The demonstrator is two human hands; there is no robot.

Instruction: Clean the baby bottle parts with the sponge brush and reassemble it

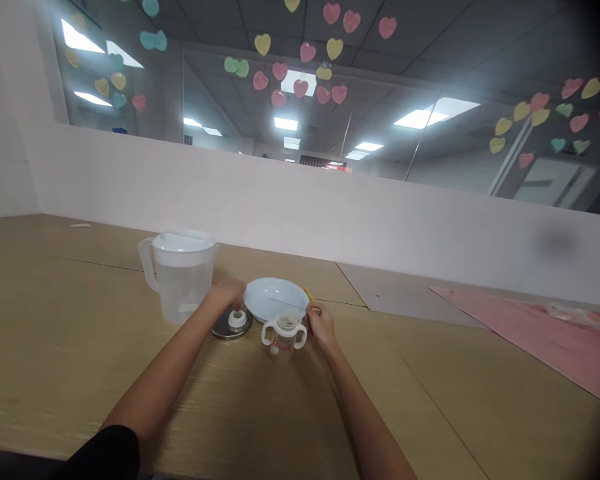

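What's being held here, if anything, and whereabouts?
The right hand seems to pinch a yellow stick by its lower part; whether the left hand grips the bowl cannot be told.

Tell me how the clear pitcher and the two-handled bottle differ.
The pitcher is larger than the bottle. The pitcher has one handle; the bottle has two. The bottle bears red print; the pitcher shows none. Both stand upright on the table.
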